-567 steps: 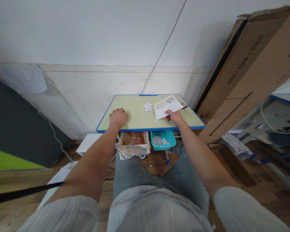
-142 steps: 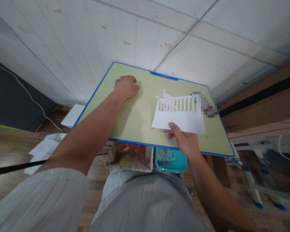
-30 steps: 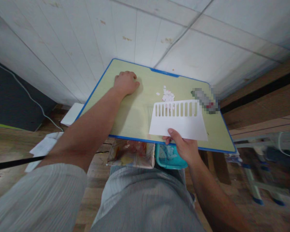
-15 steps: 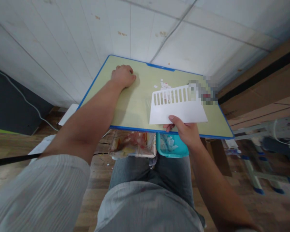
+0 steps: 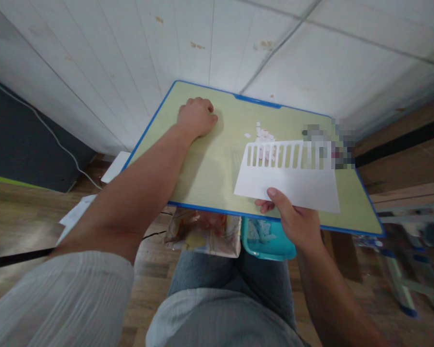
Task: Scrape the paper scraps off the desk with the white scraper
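Observation:
My right hand (image 5: 298, 221) grips a white slotted card (image 5: 292, 190) by its near edge, thumb on top and fingers underneath. A row of long narrow slots runs along the card's far side. Small white paper scraps (image 5: 263, 134) lie on the table just beyond it, and some show through the slots. On the left part of the yellow-green tabletop (image 5: 217, 178), my left hand (image 5: 197, 117) rests back up with its fingers curled in a loose fist. Nothing sticks out of it, though its palm side is hidden.
A blue rim edges the small table, which stands against a white panelled wall (image 5: 130, 58). Below its front edge are a turquoise basin (image 5: 271, 250) with pale scraps and a plastic-lined box (image 5: 210, 246). A blurred-out object (image 5: 321, 144) lies at the right. Cardboard (image 5: 401, 159) stands beyond.
The view has shifted, so the table and both hands appear further right. The right hand has tilted the card, with its right side now lower and nearer me. The left hand stays on the table.

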{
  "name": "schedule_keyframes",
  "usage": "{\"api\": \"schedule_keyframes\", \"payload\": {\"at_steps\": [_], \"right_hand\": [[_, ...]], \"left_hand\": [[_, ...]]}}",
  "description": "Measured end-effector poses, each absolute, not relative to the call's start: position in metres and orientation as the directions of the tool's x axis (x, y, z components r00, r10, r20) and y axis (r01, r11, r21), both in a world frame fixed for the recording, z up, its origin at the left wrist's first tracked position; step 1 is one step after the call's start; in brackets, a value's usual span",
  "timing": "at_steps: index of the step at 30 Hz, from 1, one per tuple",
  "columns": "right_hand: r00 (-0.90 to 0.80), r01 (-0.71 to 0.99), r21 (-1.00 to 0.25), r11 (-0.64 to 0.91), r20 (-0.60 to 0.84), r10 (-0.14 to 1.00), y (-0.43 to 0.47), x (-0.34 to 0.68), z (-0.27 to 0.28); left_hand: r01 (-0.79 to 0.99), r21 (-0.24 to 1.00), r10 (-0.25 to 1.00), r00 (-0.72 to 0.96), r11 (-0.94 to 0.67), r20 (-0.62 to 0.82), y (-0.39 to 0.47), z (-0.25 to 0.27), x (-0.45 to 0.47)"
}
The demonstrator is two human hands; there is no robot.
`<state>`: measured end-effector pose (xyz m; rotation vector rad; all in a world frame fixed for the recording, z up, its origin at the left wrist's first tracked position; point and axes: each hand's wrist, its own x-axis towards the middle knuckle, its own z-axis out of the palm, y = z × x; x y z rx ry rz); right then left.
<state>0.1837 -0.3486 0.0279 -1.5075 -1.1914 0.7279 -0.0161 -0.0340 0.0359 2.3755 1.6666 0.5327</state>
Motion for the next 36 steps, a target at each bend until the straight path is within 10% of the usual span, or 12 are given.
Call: {"api": "schedule_keyframes", "payload": {"at_steps": [29,36], "right_hand": [[0.233,0.282,-0.958,0.042,0.111,0.966,-0.358,0.181,0.036],[0.506,0.274,-0.951,0.146,0.271,0.819,-0.331,0.236,0.038]], "left_hand": [[0.854,0.375,0.93,0.302,-0.361,0.209,-0.031,0.03,-0.017],[0.89,0.246,0.916,0.334,-0.385,0.224,-0.034,0.039,-0.018]]}}
